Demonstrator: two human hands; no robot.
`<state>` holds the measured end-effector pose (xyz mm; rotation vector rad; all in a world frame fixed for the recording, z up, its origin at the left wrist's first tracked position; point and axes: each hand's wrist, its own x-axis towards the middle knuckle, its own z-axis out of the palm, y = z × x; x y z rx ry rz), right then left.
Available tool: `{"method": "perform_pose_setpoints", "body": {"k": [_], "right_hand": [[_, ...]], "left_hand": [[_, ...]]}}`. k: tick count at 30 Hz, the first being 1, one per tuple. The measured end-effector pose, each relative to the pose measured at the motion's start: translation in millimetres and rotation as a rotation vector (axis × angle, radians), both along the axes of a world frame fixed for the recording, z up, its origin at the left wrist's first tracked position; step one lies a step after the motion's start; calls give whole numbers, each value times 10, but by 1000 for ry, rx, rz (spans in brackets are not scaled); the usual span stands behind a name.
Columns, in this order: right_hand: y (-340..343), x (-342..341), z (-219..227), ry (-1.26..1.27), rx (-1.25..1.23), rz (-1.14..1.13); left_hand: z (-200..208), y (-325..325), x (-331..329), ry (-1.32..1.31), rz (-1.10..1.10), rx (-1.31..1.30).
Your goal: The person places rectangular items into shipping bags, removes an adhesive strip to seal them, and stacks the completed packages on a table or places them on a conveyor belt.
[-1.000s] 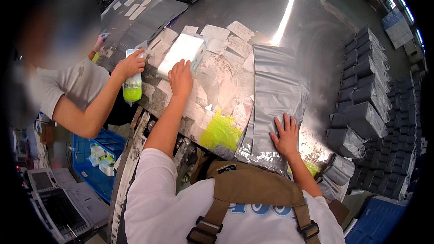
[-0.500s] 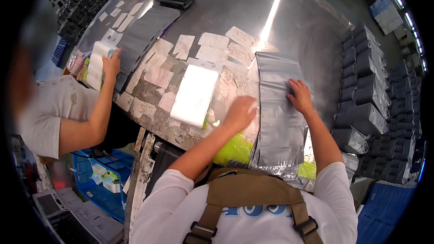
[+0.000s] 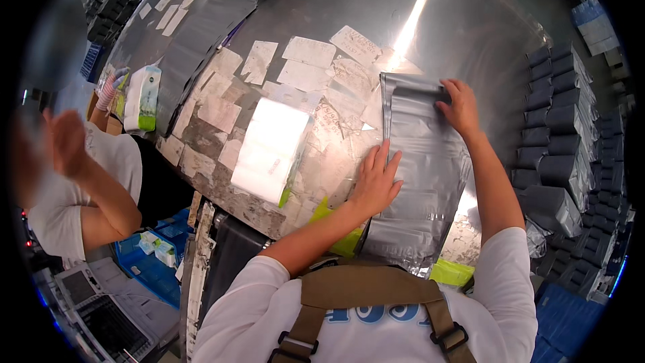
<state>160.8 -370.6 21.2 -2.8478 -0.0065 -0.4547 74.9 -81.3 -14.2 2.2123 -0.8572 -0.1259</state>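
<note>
A stack of long grey plastic mailing bags [image 3: 416,181] lies in front of me on the metal table. My left hand [image 3: 376,181] rests on its left edge, fingers stretched and spread. At the far right corner, the fingers and thumb of my right hand [image 3: 460,106] close on the top grey bag, whose far end is creased and partly raised. To the left of the stack lies a white soft pack of tissues [image 3: 271,149] with a green end, touched by neither hand. Bright green packaging [image 3: 451,272] shows at the stack's near end.
Filled grey parcels [image 3: 554,121] are piled along the right. Worn paper labels [image 3: 306,50] cover the table's middle. A co-worker [image 3: 101,188] stands at left beside another tissue pack [image 3: 142,97] and grey bags [image 3: 195,47]. A blue crate [image 3: 149,272] sits below the table edge.
My left hand has come down flat on the bags' left edge. My right hand has moved farther away to the far corner and gripped the top bag. The co-worker's hand has left their pack.
</note>
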Motion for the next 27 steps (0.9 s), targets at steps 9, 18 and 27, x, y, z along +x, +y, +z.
{"method": "perform_pose_setpoints", "body": {"k": [9, 18, 27], "right_hand": [[82, -1697, -336, 174, 496, -606], [491, -2057, -206, 268, 344, -776], [836, -2800, -111, 335, 373, -838]], "left_hand": [[-51, -196, 48, 282, 206, -150], [-130, -222, 228, 443, 121, -136], [-258, -47, -11, 397, 65, -110]]}}
